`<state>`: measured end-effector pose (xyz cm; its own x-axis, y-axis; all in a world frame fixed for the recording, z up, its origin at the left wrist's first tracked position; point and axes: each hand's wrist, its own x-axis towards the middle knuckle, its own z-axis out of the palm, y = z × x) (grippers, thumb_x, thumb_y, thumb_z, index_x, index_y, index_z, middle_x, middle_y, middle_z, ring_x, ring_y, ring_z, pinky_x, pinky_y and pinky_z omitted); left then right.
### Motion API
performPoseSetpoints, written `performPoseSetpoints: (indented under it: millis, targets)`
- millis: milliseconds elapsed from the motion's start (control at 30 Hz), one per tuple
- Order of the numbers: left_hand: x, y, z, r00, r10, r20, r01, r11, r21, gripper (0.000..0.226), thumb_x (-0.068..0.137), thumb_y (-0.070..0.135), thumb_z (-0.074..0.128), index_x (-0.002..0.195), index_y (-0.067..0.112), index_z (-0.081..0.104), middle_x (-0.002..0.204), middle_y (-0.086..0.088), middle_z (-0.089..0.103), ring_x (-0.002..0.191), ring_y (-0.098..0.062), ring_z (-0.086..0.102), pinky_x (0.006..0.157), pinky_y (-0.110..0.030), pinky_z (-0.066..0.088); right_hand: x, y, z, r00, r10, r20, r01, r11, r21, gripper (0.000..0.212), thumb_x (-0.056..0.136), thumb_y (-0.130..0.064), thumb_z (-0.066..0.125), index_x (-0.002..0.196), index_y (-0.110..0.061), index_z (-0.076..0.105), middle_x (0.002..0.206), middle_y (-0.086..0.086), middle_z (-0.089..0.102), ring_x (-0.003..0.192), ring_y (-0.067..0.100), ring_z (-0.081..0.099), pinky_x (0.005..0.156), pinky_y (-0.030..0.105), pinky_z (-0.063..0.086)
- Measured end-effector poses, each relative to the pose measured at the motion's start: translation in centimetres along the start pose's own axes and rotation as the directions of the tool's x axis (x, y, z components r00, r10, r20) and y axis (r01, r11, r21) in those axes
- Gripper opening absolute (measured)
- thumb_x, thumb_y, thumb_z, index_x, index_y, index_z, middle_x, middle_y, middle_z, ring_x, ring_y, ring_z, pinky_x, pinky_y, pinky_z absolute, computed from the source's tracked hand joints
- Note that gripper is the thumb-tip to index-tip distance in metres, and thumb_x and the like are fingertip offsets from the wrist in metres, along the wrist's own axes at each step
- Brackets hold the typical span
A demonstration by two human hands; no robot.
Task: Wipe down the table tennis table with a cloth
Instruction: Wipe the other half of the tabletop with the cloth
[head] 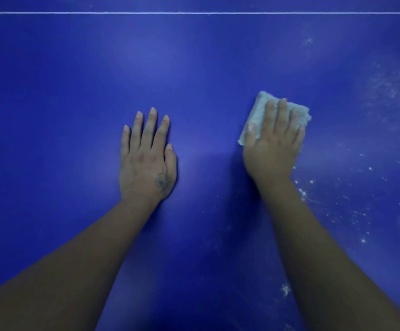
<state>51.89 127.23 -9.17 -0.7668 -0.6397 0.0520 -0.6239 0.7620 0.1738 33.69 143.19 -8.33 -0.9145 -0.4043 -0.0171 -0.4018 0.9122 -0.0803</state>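
The blue table tennis table (194,68) fills the whole view. My right hand (274,144) presses flat on a folded pale grey cloth (261,108) right of centre, fingers straight on top of it. The cloth's far edge and left corner stick out beyond the fingers. My left hand (147,156) rests flat on the bare table surface left of centre, fingers spread and straight, holding nothing.
A thin white line (194,13) runs across the table near the top of the view. White dust and crumbs (390,91) are scattered over the right side, with more specks (351,211) beside my right forearm.
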Motion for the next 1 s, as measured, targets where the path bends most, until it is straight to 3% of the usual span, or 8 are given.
performPoseSetpoints:
  millis: [200, 400, 467, 600, 667, 800, 900, 1000]
  targets:
    - [-0.2, -0.2, 0.1, 1.0, 0.003, -0.017, -0.004, 1.0, -0.013, 0.062, 0.111, 0.036, 0.031, 0.171, 0.019, 0.032, 0.18, -0.004, 0.022, 0.168, -0.027, 0.013, 0.136, -0.052, 0.01, -6.0, -1.9, 1.3, 0.885, -0.466, -0.013, 0.466, 0.883, 0.055, 0.064, 0.11, -0.045, 0.042, 0.169, -0.022, 0.031, 0.177, 0.003, 0.024, 0.165, 0.029, 0.018, 0.132, 0.053, 0.017]
    - [-0.1, -0.1, -0.3, 1.0, -0.006, 0.006, 0.006, 1.0, -0.001, 0.062, 0.112, 0.038, 0.029, 0.171, 0.02, 0.03, 0.181, -0.004, 0.02, 0.169, -0.027, 0.011, 0.136, -0.052, 0.009, -5.4, 1.0, -0.1, 0.995, 0.101, 0.003, -0.101, 0.994, 0.044, 0.068, 0.11, -0.045, 0.025, 0.172, -0.019, 0.015, 0.18, 0.006, 0.008, 0.166, 0.034, 0.008, 0.133, 0.056, 0.005]
    - [-0.2, -0.1, -0.4, 1.0, 0.001, 0.007, -0.001, 1.0, 0.0, 0.062, 0.112, 0.037, 0.031, 0.171, 0.019, 0.03, 0.181, -0.004, 0.021, 0.168, -0.028, 0.012, 0.136, -0.052, 0.009, -10.0, -2.4, 0.5, 0.997, -0.079, 0.002, 0.079, 0.996, 0.051, 0.067, 0.11, -0.041, 0.029, 0.172, -0.018, 0.016, 0.18, 0.009, 0.009, 0.166, 0.036, 0.007, 0.133, 0.057, 0.006]
    - [-0.2, -0.2, -0.3, 1.0, 0.011, 0.007, -0.011, 1.0, 0.003, 0.061, 0.113, 0.036, 0.032, 0.171, 0.019, 0.03, 0.181, -0.005, 0.021, 0.168, -0.028, 0.012, 0.136, -0.053, 0.009, -14.8, -1.3, 1.2, 0.859, -0.508, 0.062, 0.501, 0.86, 0.096, 0.063, 0.114, -0.046, 0.03, 0.171, -0.021, 0.024, 0.179, 0.005, 0.015, 0.167, 0.031, 0.009, 0.133, 0.058, 0.016]
    - [-0.2, -0.1, -0.3, 1.0, 0.004, 0.016, -0.005, 1.0, 0.008, 0.062, 0.113, 0.038, 0.029, 0.171, 0.019, 0.029, 0.181, -0.005, 0.019, 0.169, -0.028, 0.01, 0.136, -0.052, 0.009, -13.0, 2.6, 1.0, 0.898, -0.432, 0.083, 0.43, 0.902, 0.038, 0.063, 0.114, -0.046, 0.026, 0.171, -0.019, 0.023, 0.179, 0.007, 0.015, 0.166, 0.034, 0.01, 0.131, 0.06, 0.016]
    - [-0.1, 0.1, -0.4, 0.999, -0.007, 0.039, 0.006, 1.0, 0.011, 0.062, 0.113, 0.04, 0.025, 0.172, 0.021, 0.025, 0.182, -0.003, 0.015, 0.169, -0.027, 0.006, 0.137, -0.052, 0.007, -10.8, 4.8, 0.3, 0.996, 0.049, 0.07, -0.051, 0.998, 0.035, 0.065, 0.114, -0.045, 0.024, 0.173, -0.021, 0.01, 0.181, 0.005, 0.001, 0.167, 0.033, -0.001, 0.133, 0.058, 0.005]
    - [-0.1, 0.1, -0.5, 1.0, 0.001, 0.022, -0.001, 1.0, 0.0, 0.062, 0.113, 0.038, 0.029, 0.172, 0.02, 0.028, 0.181, -0.004, 0.018, 0.169, -0.027, 0.009, 0.136, -0.052, 0.008, -15.4, -0.2, 1.3, 0.969, -0.244, 0.036, 0.241, 0.968, 0.072, 0.067, 0.111, -0.04, 0.035, 0.172, -0.017, 0.019, 0.18, 0.01, 0.009, 0.166, 0.038, 0.004, 0.133, 0.059, 0.008]
    - [-0.2, -0.1, -0.4, 1.0, 0.014, -0.002, -0.014, 1.0, -0.012, 0.061, 0.113, 0.038, 0.031, 0.171, 0.019, 0.029, 0.181, -0.005, 0.02, 0.169, -0.028, 0.012, 0.136, -0.052, 0.008, -19.5, 0.0, 1.8, 0.794, -0.606, 0.046, 0.595, 0.79, 0.146, 0.064, 0.112, -0.043, 0.04, 0.171, -0.021, 0.026, 0.18, 0.003, 0.015, 0.167, 0.031, 0.011, 0.131, 0.06, 0.019]
